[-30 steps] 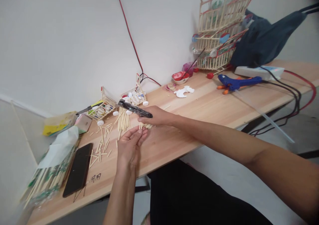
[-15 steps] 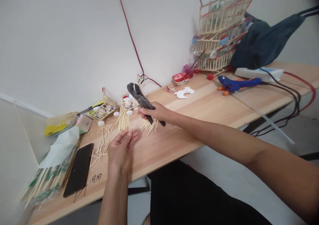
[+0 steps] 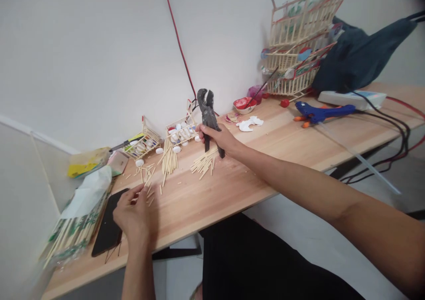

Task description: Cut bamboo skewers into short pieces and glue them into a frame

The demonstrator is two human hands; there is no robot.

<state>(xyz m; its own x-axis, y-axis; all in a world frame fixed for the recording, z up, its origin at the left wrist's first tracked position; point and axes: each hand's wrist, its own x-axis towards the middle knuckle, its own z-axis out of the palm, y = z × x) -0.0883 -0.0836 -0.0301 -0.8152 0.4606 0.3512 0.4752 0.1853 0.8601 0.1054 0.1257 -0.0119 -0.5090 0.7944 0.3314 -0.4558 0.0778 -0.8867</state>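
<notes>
My right hand [image 3: 222, 139] grips a black pipe cutter [image 3: 208, 111] by its handles, with the jaws pointing up. The cutter is above a small fan of cut sticks [image 3: 203, 163] on the wooden table [image 3: 232, 180]. My left hand [image 3: 133, 209] is at the table's left side, thumb and fingertips drawn together; whatever is between them is too small to make out. Its fingertips are beside scattered short stick pieces [image 3: 151, 189], and the hand partly covers a black phone [image 3: 108, 229]. A bundle of longer thin sticks [image 3: 170, 158] lies between the two hands, farther back.
Small stick-built carts [image 3: 182, 134] with white wheels stand along the wall. Packaged sticks [image 3: 78, 218] lie at the far left. Toward the right are a bowl of red paint [image 3: 245, 105], white tissue [image 3: 249, 123], a blue glue gun [image 3: 323, 111] with cables and a tall stick rack [image 3: 294, 54].
My left hand has moved left, from the stick bundle to the scattered short pieces. The pipe cutter in my right hand has shifted right and turned more upright.
</notes>
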